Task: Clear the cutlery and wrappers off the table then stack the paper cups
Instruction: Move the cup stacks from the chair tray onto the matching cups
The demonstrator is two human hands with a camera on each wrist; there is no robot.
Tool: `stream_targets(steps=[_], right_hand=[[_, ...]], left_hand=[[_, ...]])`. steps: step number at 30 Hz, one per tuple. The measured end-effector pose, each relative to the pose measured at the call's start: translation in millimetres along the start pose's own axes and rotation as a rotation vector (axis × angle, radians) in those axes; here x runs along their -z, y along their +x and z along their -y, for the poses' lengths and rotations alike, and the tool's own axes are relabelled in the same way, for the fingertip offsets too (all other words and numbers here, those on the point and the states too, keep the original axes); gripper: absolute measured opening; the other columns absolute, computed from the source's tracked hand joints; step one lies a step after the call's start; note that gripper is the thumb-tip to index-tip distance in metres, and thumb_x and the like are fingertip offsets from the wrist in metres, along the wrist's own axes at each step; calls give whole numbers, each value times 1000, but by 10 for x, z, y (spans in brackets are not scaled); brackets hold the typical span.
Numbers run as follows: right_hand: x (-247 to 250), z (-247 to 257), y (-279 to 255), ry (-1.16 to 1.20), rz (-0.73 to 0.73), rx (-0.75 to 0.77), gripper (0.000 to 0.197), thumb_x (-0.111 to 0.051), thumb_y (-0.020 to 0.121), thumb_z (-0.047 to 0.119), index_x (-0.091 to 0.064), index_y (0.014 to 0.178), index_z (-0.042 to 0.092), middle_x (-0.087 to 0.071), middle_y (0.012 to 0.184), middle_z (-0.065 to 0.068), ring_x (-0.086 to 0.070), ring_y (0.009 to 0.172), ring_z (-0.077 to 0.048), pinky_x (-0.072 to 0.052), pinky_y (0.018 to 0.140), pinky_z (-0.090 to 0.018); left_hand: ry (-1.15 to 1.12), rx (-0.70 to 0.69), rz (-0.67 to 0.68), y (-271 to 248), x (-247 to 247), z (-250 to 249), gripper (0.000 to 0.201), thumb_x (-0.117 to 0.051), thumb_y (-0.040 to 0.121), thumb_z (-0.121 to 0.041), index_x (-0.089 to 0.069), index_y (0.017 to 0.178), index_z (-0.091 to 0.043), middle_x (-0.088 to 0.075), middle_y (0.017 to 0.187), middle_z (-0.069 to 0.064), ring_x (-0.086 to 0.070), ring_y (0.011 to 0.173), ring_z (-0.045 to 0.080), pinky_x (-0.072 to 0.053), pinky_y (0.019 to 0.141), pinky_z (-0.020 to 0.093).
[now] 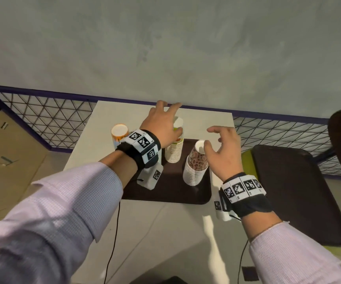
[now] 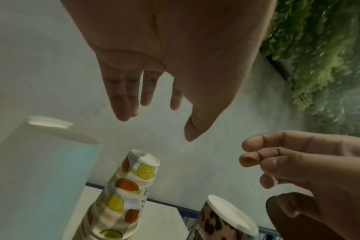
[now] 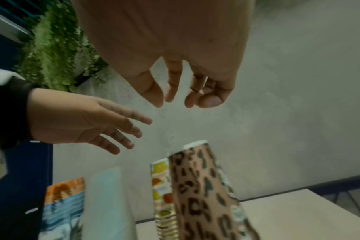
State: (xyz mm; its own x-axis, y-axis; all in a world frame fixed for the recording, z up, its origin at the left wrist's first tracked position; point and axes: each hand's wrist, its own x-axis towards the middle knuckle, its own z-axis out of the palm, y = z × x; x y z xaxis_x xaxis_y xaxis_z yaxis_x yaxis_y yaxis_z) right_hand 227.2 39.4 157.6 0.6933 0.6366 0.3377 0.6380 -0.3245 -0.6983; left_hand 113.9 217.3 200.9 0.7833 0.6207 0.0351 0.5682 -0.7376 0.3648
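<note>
Two stacks of upturned paper cups stand on a brown tray (image 1: 165,193): a fruit-print stack (image 1: 173,152) (image 2: 129,186) (image 3: 161,186) and a leopard-print stack (image 1: 196,165) (image 2: 222,219) (image 3: 203,186). A third stack, orange and blue (image 1: 120,133) (image 3: 64,203), stands on the white table (image 1: 87,152) to the left. My left hand (image 1: 171,117) (image 2: 156,126) hovers just above the fruit-print stack with its fingers spread and holds nothing. Above the leopard-print stack my right hand (image 1: 212,138) (image 3: 181,102) hangs loosely curled and empty.
A blurred pale cup stack (image 2: 41,162) (image 3: 107,203) shows near the left wrist. A dark-seated chair (image 1: 288,191) stands right of the table and a cardboard box (image 1: 5,160) left. A wire mesh fence (image 1: 53,113) runs behind. Cables hang from both wrists.
</note>
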Motion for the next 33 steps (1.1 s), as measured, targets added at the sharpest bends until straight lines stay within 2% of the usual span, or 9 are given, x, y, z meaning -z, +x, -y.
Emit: stream_targets(steps=[4,7,9,11,13,15,21,27,33], right_hand=[[38,-210,47,-55,185,-124,67,-73,83,34,-44,143,28,-42,145,-4,-36,132,-25,-27,100,-29],[-48,-388,32,3,306,-165,89,-80,79,38,-30,153,29,-38,151,-5,-36,136,-24,-30,105,-33],[-109,-501,-13,33,311,-101,96,-83,77,36,-29,155,20,-43,148,-11,-43,135,-29,-37,110,-39],[-150,-583,-39,64,322,-85,98,-84,77,32,-30,156,15,-48,146,-14,-48,134,-30,-42,110,-40],[-177,-620,-34,101,358,-126,100,-86,75,32,-30,155,16,-51,146,-11,-50,134,-28,-44,108,-37],[-208,-648,-20,124,384,-132,98,-87,73,36,-32,153,20,-54,145,-6,-54,131,-25,-48,106,-40],[-268,-696,-7,148,420,-106,73,-85,76,34,-44,136,29,-61,129,6,-61,110,-11,-53,95,-31],[-350,-748,-33,98,431,-124,72,-81,81,41,-44,141,27,-67,127,2,-65,115,-22,-45,87,-24],[-349,-830,-12,83,406,-156,71,-81,80,43,-42,138,31,-67,126,4,-65,115,-24,-48,88,-29]], left_hand=[[96,70,124,211,-162,-82,81,-65,91,-39,-20,158,-33,-18,160,21,-39,137,46,-43,108,51],[132,125,182,356,-274,-118,85,-68,90,-39,-17,158,-34,-21,159,21,-44,134,46,-46,106,50],[140,142,223,447,-357,-129,85,-69,90,-39,-18,158,-34,-28,156,19,-50,130,44,-48,104,48],[152,140,252,521,-434,-132,85,-69,89,-40,-21,158,-30,-37,148,19,-54,125,42,-50,102,48],[157,150,259,572,-493,-138,84,-70,88,-40,-24,157,-27,-43,141,19,-57,120,42,-51,100,47],[154,172,248,603,-540,-144,82,-72,88,-39,-28,156,-26,-43,140,18,-59,118,42,-52,99,46],[143,190,204,653,-670,-130,73,-74,90,-31,-36,152,-25,-48,136,17,-60,117,40,-51,97,45],[158,141,181,629,-663,-107,67,-71,92,-28,-39,151,-28,-54,133,17,-59,118,40,-51,96,44],[145,98,200,535,-663,-148,65,-69,94,-29,-38,152,-30,-53,136,16,-57,121,38,-49,98,43]])
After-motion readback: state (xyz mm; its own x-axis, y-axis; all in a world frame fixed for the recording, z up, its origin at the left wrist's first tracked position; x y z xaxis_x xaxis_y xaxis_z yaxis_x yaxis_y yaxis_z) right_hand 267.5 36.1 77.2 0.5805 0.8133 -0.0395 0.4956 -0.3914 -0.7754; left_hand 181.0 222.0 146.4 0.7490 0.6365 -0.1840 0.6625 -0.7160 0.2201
